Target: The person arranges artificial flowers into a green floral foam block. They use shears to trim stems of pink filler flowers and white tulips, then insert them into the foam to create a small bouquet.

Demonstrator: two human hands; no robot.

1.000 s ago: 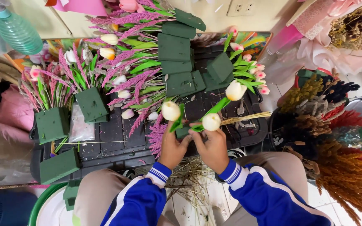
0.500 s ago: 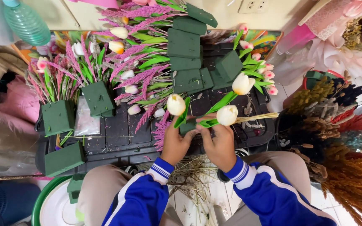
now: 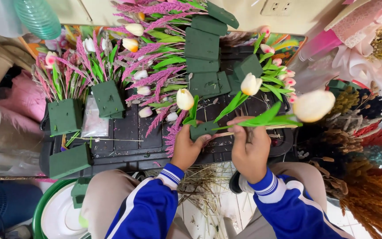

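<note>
Since half a second ago the cream tulip [image 3: 313, 106] swung out to 3 o'clock, stem pinched in the right hand [image 3: 249, 152]; left hand [image 3: 186, 148] grips the small foam block [image 3: 203, 129] holding two tulips, black tray [image 3: 127, 132] edge crowded

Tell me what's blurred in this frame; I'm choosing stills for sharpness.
Head view: the cream tulip in the right hand is smeared and soft; the left hand, its green foam block and the foam blocks behind look sharp; lighting even, without harsh glare.
</note>
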